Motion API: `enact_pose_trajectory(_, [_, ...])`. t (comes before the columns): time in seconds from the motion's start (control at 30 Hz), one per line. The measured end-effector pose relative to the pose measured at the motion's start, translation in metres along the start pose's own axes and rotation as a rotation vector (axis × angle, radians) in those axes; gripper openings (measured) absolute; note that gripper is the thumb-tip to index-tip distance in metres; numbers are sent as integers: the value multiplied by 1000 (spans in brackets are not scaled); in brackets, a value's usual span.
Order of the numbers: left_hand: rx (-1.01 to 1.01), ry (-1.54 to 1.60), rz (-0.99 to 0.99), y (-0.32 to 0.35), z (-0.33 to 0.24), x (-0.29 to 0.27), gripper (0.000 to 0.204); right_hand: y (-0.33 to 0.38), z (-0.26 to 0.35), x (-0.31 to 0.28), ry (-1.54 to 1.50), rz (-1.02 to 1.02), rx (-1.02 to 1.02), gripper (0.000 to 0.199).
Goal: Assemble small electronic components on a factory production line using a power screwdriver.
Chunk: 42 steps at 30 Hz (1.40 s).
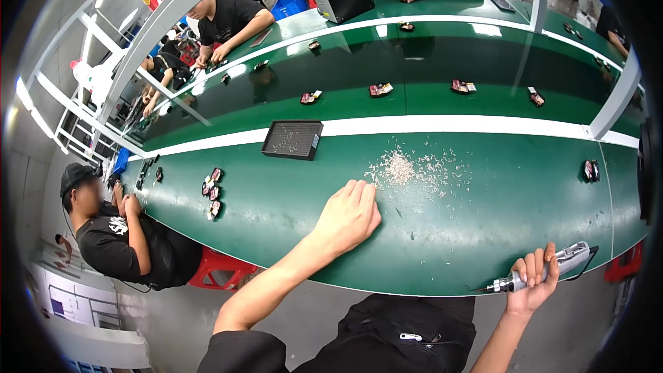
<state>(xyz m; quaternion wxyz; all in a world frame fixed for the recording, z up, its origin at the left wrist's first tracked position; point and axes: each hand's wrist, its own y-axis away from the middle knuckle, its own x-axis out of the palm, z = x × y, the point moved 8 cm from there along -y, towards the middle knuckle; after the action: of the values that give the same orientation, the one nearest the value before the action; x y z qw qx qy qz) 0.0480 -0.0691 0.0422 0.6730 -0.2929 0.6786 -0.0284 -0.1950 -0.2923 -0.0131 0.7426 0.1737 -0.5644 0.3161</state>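
Observation:
My left hand (351,214) is closed, its fingers curled down at the near left edge of a loose pile of small pale screws (400,169) spread on the green tabletop (297,200). Whatever the fingertips hold is hidden under the hand. At the table's near edge on the right, my right hand (530,278) is wrapped round a silver electric screwdriver (570,258), whose bit points left. Beyond my left hand lies a black tray (293,139) with a scatter of tiny pieces in it.
Several small dark-and-red assemblies (215,193) sit together to the left, and another (590,171) lies far right. More ride on the dark conveyor belt (421,55) behind a white rail (414,124). A co-worker (124,228) sits at left; others work across the belt. White frame posts (618,97) stand around.

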Motion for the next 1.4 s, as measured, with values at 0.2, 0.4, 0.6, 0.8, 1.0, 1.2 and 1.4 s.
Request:
enact_pose_trajectory(0.2, [-215,530,77,16,-38,3,13,2,1,21,-29,-18,-16,12])
enact_pose_trajectory(0.4, [-414,976,89,29,-76,22,13,-10,-29,61,-32,111,65,12])
enact_pose_trajectory(0.6, [-395,1369,100,26,-99,33,12,-3,-26,70,-21,158,36,15])
enact_pose_trajectory(0.8, [-449,1887,121,31,-134,37,19,7,-19,80,27,114,-101,19])
enact_pose_trajectory(1.0, [-458,2049,124,26,-139,40,20,4,-26,77,19,124,-121,16])
enact_pose_trajectory(1.2, [-465,2005,128,21,-144,38,19,6,-17,76,18,129,-139,16])
enact_pose_trajectory(1.4, [-305,1210,4,11,-134,26,9,6,-10,73,211,172,-197,16])
